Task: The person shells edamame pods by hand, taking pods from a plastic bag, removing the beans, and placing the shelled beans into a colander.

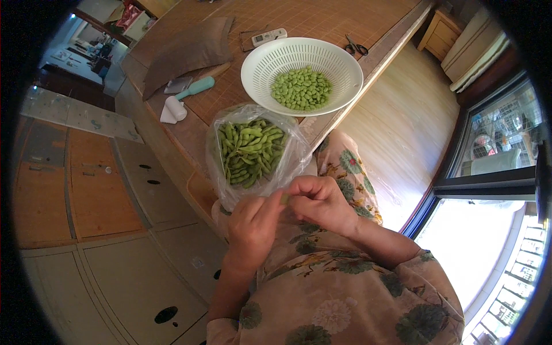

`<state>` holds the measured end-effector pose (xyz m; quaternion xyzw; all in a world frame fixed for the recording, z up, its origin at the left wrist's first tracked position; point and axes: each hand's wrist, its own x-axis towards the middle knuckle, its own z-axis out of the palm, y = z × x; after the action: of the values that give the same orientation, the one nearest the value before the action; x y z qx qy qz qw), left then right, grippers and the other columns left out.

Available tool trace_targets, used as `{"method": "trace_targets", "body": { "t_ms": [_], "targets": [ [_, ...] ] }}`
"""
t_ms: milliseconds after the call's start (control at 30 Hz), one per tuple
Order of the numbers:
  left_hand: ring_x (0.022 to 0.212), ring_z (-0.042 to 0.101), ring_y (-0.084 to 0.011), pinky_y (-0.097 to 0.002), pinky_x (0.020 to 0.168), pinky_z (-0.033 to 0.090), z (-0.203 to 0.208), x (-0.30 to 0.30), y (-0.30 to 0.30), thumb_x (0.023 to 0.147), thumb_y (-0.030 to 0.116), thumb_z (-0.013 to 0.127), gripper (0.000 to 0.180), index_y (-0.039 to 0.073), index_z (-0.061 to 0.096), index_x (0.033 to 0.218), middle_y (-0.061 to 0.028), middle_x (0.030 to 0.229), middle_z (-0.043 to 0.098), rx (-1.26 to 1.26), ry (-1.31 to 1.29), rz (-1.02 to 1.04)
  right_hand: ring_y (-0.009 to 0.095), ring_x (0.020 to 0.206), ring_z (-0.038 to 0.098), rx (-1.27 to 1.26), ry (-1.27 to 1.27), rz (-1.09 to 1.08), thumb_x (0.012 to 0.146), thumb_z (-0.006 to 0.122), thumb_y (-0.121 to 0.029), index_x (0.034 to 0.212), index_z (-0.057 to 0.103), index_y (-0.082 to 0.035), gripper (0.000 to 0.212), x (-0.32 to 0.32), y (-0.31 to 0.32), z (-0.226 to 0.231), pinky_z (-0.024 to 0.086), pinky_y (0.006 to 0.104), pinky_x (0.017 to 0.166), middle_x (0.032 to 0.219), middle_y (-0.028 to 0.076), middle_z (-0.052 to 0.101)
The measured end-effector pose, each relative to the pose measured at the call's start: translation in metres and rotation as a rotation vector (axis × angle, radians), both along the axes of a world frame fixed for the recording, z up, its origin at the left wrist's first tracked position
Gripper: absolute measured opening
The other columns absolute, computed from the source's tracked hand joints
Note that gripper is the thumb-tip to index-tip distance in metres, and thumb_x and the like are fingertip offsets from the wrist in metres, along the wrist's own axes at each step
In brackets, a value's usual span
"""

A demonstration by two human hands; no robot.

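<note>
L hand (252, 224) and R hand (325, 206) meet in front of the torso, fingers together, tips pinched on a small green bit (284, 199), prob. a pod, mostly hidden by the fingers. Can't tell if it's split yet, or which hand has the firmer grip.

Just beyond the fingers, slightly to their L, is the open clear plastic bag (298, 150) w/ whole green pods (253, 150); its near edge comes close to the fingertips. Farther out, past the bag and a bit R of the fingers, the white colander (260, 68) sits at the edge of the bench (351, 17) w/ loose shelled beans (302, 89) heaped in its bottom.

Progress, my read: shelling's partway, approx. mid-job. Done = the bean heap, covering the middle of the colander floor, sides bare. Left = the pods in the bag, a fair lot, plus the one at the fingertips. No empty husks that I can make out near the fingers, so can't judge by those. Scissors (356, 48), well beyond the fingers past the colander, lie unused.
</note>
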<state>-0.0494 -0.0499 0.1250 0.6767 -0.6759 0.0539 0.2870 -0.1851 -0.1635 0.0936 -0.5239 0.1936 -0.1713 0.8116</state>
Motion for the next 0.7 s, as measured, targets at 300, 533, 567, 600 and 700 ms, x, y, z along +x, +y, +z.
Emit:
{"method": "trace_targets", "body": {
  "t_ms": [300,533,567,600,700],
  "targets": [
    [0.066,0.057,-0.0249,-0.0363,0.059,0.046,-0.0016,-0.0003,0.0022,0.075,0.0,0.071,0.027,0.0,0.067,0.102,-0.0082,0.073,0.056,0.003,0.016,0.019,0.002,0.061,0.045,-0.04,-0.026,-0.062,0.086,0.054,-0.001,0.086,0.063,0.0,0.009,0.0038,0.007,-0.0066,0.037,0.0216,0.05,0.069,-0.005,0.052],
    [0.067,0.061,-0.0232,-0.0321,0.061,0.047,-0.0033,0.001,0.0062,0.082,-0.003,0.063,0.022,-0.002,0.067,0.104,-0.0134,0.078,0.062,0.078,0.482,0.055,0.002,0.063,0.044,-0.041,-0.029,-0.093,0.086,0.054,-0.001,0.085,0.062,0.0,0.008,0.0056,0.0092,-0.0059,0.036,0.0212,0.051,0.07,-0.005,0.051],
    [0.068,0.061,-0.0183,-0.0289,0.061,0.047,-0.0041,0.001,0.008,0.084,-0.001,0.063,0.022,-0.002,0.068,0.105,-0.0112,0.079,0.064,0.115,0.627,0.092,0.002,0.063,0.045,-0.039,-0.021,-0.09,0.086,0.054,0.0,0.085,0.062,0.0,0.008,0.006,0.0094,-0.0058,0.036,0.0211,0.052,0.07,-0.005,0.051],
    [0.068,0.061,-0.0133,-0.0257,0.061,0.046,-0.0044,0.0013,0.0089,0.086,0.0,0.062,0.022,-0.002,0.068,0.107,-0.0091,0.08,0.066,0.151,0.773,0.128,0.002,0.063,0.045,-0.039,-0.022,-0.089,0.086,0.054,0.0,0.085,0.062,0.0,0.008,0.0065,0.0097,-0.005,0.036,0.0211,0.052,0.07,-0.005,0.051],
    [0.069,0.057,-0.0058,-0.0206,0.061,0.044,-0.0022,0.0049,0.0089,0.091,0.004,0.059,0.021,-0.001,0.068,0.11,-0.0024,0.08,0.067,0.239,1.07,0.159,0.002,0.064,0.046,-0.03,-0.032,-0.104,0.086,0.054,0.0,0.086,0.062,0.0,0.009,0.0062,0.0101,-0.0037,0.037,0.0214,0.052,0.07,-0.004,0.052]
  ]
}}
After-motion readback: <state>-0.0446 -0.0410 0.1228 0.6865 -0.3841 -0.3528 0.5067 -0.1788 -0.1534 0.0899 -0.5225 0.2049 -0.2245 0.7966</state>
